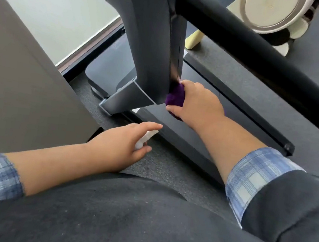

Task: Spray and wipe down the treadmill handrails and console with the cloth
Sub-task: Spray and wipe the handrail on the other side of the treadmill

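My right hand (197,103) grips a purple cloth (175,96) and holds it against the lower end of the treadmill's dark grey upright post (152,51), just above its base. A black padded handrail (260,50) runs diagonally from the post's top toward the right edge, above my right forearm. My left hand (126,145) is lower and nearer to me, curled around a small white spray bottle (146,137) whose nozzle points toward the treadmill's side rail. Most of the bottle is hidden inside the hand. The console is out of view.
The treadmill's black side rail and deck (225,100) stretch to the right over dark carpet (162,162). A grey-brown panel (21,78) stands close on the left, with a pale wall (58,11) behind. A beige round machine (274,12) sits at the top right.
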Action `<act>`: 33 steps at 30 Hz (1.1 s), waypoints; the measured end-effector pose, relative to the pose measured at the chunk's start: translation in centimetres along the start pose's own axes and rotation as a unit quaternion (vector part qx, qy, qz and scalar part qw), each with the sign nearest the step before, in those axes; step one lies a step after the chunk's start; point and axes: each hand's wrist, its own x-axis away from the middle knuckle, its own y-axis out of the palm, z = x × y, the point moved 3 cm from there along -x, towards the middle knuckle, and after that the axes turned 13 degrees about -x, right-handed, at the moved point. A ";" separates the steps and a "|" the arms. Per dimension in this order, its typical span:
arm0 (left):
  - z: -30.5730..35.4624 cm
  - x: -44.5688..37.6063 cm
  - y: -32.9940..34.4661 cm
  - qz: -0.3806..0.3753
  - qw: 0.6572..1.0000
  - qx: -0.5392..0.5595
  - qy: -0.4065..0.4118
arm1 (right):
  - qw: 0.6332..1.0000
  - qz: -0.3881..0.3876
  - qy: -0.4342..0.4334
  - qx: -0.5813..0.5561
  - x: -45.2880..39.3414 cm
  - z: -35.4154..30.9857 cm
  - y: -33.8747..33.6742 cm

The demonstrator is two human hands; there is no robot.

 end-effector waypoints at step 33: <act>6.9 -1.9 3.1 0.272 0.939 0.210 -0.013 | 0.996 -0.092 -0.012 0.012 0.4 4.4 -2.1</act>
